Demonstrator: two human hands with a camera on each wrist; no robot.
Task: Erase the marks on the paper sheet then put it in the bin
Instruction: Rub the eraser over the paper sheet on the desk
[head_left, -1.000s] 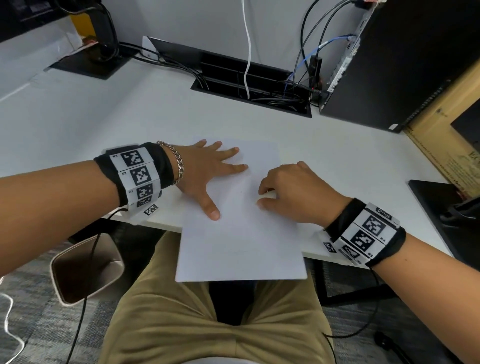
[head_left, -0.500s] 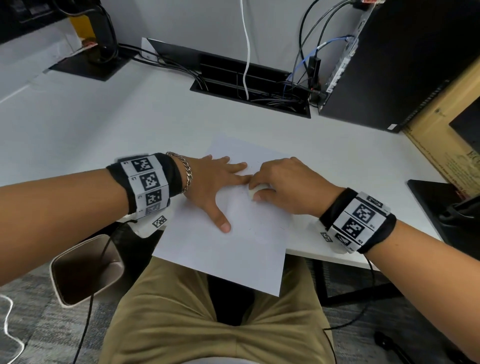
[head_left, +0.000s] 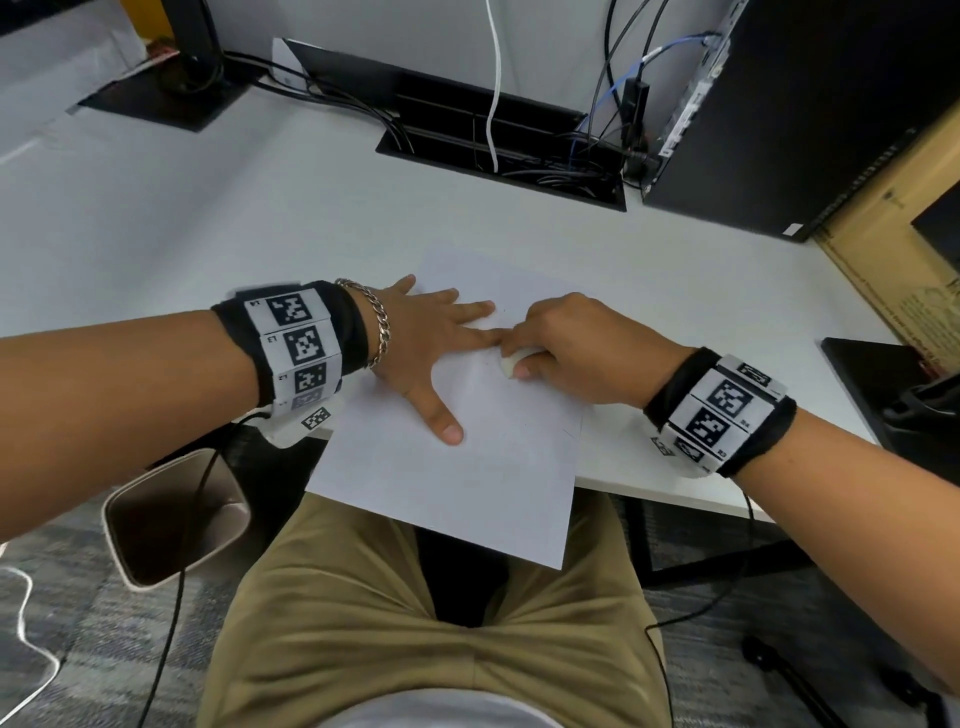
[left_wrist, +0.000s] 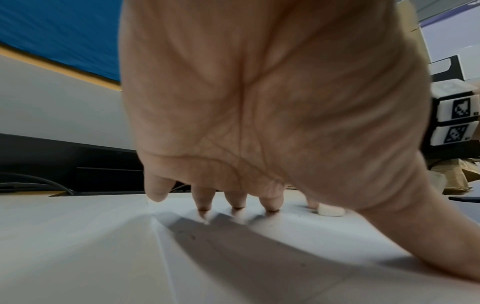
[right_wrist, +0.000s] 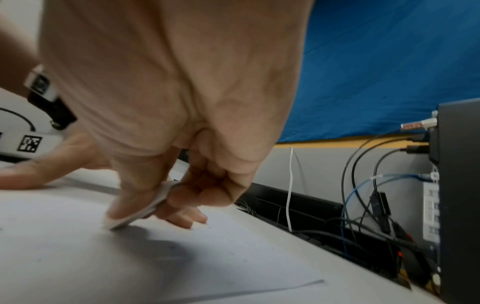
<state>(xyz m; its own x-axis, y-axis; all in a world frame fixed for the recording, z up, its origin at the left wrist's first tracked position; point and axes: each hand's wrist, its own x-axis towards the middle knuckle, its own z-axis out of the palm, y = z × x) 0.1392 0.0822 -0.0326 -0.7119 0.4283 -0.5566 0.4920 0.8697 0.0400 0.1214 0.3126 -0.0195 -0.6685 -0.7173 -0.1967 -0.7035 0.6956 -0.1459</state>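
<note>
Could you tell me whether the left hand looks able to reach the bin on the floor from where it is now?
Probably yes: the bin stands open just below the left hand, nothing between them. That hand presses the paper sheet flat, though.

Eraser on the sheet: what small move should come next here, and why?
Probably a short rubbing stroke. The right hand pinches the white eraser with its edge on the paper sheet, the left hand presses the sheet flat, faint specks remain beside the eraser, and the bin waits below the desk.

eraser (head_left: 511, 362) mostly hidden by fingers, paper sheet (head_left: 467, 488) marks perhaps too faint
</note>
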